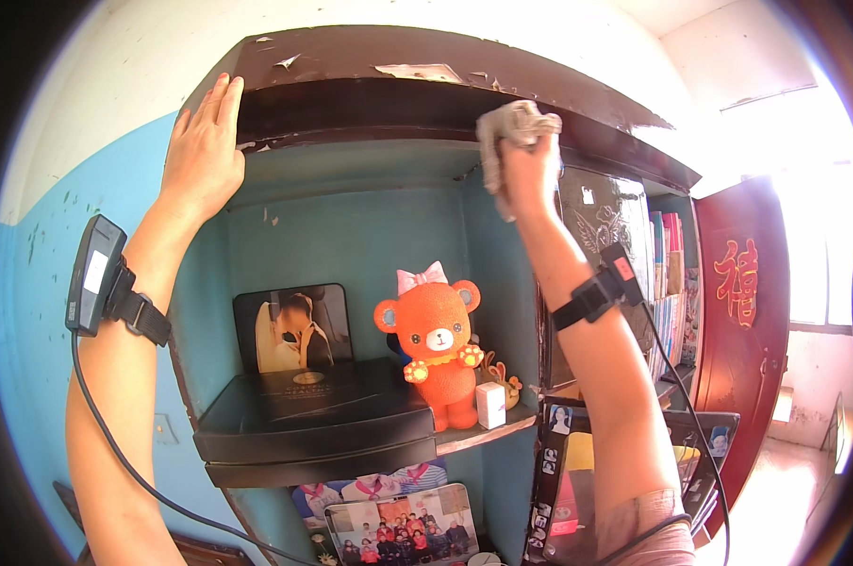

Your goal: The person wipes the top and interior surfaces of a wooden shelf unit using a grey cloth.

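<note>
Both my arms reach up to a dark brown wooden cabinet (341,58) with peeling edges. My left hand (203,151) lies flat against its upper left corner, fingers stretched out and holding nothing. A crumpled grey cloth (513,123) is gripped in my right hand (534,179), pressed near the brown rail above the shelf; hand and cloth are slightly blurred. Below, an orange toy bear (442,325) with a pink bow stands on the shelf beside a black box (304,415). A framed couple photo (273,354) leans behind the box, and a small white box (490,406) stands by the bear.
On a lower shelf stands a group photo (407,530). To the right are a dark glossy panel (601,222), a column of books (670,311) and an open red door (742,349). A cabled device is strapped to each forearm. Bright window light comes from the far right.
</note>
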`<state>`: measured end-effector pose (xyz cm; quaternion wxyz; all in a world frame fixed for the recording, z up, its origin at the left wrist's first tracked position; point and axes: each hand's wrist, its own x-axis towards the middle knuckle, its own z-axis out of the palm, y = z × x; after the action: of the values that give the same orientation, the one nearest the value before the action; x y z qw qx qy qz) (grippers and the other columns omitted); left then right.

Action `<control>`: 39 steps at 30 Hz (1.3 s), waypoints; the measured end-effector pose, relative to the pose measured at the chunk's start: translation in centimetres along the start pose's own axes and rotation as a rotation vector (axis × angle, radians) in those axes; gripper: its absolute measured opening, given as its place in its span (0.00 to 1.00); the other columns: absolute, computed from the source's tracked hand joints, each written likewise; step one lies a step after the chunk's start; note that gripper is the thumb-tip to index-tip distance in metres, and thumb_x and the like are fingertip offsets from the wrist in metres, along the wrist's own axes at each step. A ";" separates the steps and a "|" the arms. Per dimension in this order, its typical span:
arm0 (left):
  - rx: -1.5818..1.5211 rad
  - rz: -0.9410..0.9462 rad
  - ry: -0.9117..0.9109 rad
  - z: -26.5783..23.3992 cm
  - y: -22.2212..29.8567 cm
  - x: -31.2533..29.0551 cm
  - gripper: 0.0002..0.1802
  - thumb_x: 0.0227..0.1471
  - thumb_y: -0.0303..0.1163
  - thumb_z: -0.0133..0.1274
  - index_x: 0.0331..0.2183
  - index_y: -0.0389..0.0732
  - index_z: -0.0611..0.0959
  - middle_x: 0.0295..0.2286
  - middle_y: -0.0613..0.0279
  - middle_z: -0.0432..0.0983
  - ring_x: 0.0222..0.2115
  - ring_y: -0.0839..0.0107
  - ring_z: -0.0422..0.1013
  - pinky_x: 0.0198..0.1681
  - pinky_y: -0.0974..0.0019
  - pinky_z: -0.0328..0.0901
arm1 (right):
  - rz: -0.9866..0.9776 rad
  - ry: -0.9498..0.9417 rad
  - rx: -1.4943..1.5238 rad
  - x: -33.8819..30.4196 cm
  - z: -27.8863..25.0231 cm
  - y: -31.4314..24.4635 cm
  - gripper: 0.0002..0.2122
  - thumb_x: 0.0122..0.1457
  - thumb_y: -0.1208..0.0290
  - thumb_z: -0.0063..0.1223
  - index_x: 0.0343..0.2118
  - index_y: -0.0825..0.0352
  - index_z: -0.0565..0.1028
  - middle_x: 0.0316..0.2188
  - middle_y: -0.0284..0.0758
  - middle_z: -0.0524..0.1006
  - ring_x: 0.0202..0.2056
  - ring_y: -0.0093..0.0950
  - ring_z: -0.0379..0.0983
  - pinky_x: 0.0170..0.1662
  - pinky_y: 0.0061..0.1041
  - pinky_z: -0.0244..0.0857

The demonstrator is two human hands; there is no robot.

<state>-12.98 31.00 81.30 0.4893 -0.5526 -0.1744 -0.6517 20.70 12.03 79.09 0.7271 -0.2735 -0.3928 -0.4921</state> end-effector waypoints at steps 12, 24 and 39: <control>-0.051 -0.006 -0.073 -1.5 1.3 0.9 0.40 0.49 0.23 0.47 0.64 0.36 0.57 0.64 0.45 0.52 0.65 0.54 0.53 0.66 0.47 0.50 | 0.165 0.292 -0.137 4.5 2.7 3.5 0.20 0.53 0.68 0.57 0.47 0.63 0.64 0.41 0.48 0.78 0.41 0.41 0.78 0.45 0.37 0.72; 0.009 0.041 -0.075 -1.6 -0.1 -0.3 0.37 0.52 0.21 0.44 0.64 0.36 0.57 0.64 0.46 0.54 0.64 0.54 0.56 0.65 0.46 0.51 | 0.075 0.029 0.072 -3.2 9.9 -3.9 0.20 0.53 0.70 0.57 0.46 0.71 0.63 0.37 0.51 0.76 0.39 0.49 0.76 0.47 0.42 0.68; -0.035 0.039 0.059 0.7 1.8 1.4 0.38 0.49 0.20 0.45 0.63 0.35 0.59 0.62 0.44 0.58 0.62 0.54 0.58 0.65 0.49 0.52 | 0.202 0.163 -0.113 7.2 0.2 5.4 0.16 0.54 0.70 0.55 0.44 0.63 0.66 0.36 0.46 0.77 0.39 0.41 0.77 0.46 0.37 0.71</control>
<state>-11.00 30.06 82.19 0.4970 -0.5451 -0.1376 -0.6610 27.18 10.59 85.19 0.7860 -0.3113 -0.2747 -0.4580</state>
